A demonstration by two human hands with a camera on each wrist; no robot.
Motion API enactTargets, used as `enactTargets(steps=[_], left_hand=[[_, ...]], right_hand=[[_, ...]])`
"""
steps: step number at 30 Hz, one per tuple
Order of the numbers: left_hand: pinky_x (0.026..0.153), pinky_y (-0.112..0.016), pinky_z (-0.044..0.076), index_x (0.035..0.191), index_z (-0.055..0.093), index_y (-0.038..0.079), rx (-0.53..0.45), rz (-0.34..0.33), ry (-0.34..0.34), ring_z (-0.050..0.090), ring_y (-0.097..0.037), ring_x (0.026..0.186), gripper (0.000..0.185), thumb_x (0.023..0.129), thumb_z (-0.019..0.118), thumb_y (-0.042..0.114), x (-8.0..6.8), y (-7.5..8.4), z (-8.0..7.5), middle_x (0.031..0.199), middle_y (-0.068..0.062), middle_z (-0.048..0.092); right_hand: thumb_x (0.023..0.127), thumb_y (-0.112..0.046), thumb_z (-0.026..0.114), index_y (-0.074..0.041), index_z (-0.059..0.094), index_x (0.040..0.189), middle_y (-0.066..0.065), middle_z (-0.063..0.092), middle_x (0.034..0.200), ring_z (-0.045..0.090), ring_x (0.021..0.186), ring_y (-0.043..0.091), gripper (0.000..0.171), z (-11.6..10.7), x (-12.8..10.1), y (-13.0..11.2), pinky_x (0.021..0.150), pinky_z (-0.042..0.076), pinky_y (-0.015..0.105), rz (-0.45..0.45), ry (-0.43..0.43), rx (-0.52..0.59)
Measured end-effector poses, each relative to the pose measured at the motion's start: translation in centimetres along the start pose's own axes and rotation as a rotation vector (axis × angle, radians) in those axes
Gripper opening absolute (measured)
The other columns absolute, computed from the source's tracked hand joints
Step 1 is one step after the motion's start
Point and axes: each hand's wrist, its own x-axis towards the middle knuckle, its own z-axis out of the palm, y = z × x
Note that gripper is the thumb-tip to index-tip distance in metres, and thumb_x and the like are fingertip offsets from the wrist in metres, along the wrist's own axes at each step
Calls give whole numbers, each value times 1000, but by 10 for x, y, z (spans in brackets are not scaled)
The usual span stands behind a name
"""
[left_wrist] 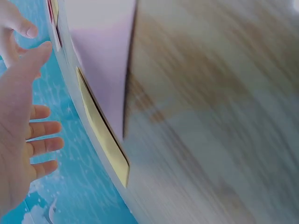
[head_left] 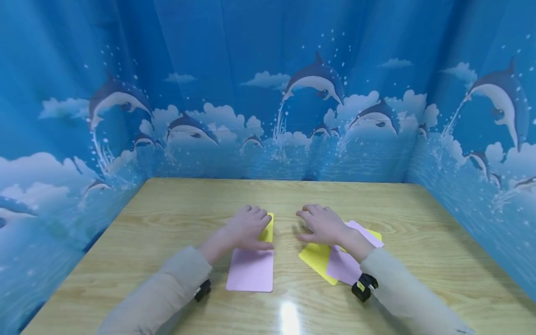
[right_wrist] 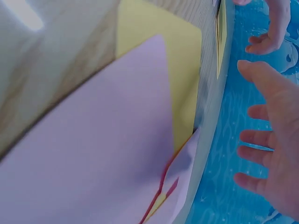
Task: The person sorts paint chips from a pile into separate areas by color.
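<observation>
On the wooden desk (head_left: 176, 218), hemmed on 3 sides by a blue dolphin curtain (head_left: 268, 93), 2 hands work over 2 small stacks of cards near the middle. The left hand (head_left: 247, 228) lies palm down with relaxed, nearly straight fingers on the far end of the left stack: a pink card (head_left: 250, 270) on top, running back toward the near edge, and a yellow card (head_left: 268, 229) under it that peeks out at the far end beside the fingers. In the left wrist view that hand's (left_wrist: 21, 126) fingers are spread and clamp nothing, so its grip is apart. The right hand (head_left: 324, 225) hovers or rests, which cannot be told, at the far left corner of the right stack, fingers extended and slightly fanned; its grip is apart too, closing on nothing. That stack is skewed: a yellow sheet (head_left: 316, 260) pokes out toward the near left, a pink sheet (head_left: 343, 267) lies across it, and more pink and yellow edges show beyond the wrist. A black strap (head_left: 364, 286) sits on each sleeve.
</observation>
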Motion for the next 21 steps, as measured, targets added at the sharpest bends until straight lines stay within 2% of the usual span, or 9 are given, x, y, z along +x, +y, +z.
enactTargets(steps=[10, 21], left_hand=[[85, -38, 42, 120, 52, 9, -28, 29, 4, 50, -19, 95, 77, 80, 42, 73, 14, 21, -6, 103, -3, 54], [89, -37, 41, 124, 51, 9, -34, 80, 3, 50, -20, 105, 79, 80, 42, 73, 31, 39, -10, 113, -4, 55]], right_hand=[[80, -47, 66, -3, 47, 132, 18, 47, 130, 43, 120, 35, 70, -2, -31, 19, 91, 38, 56, 70, 15, 44], [74, -44, 71, 0, 49, 128, 20, 50, 123, 48, 112, 38, 73, 2, -60, 33, 85, 41, 56, 120, 50, 56]])
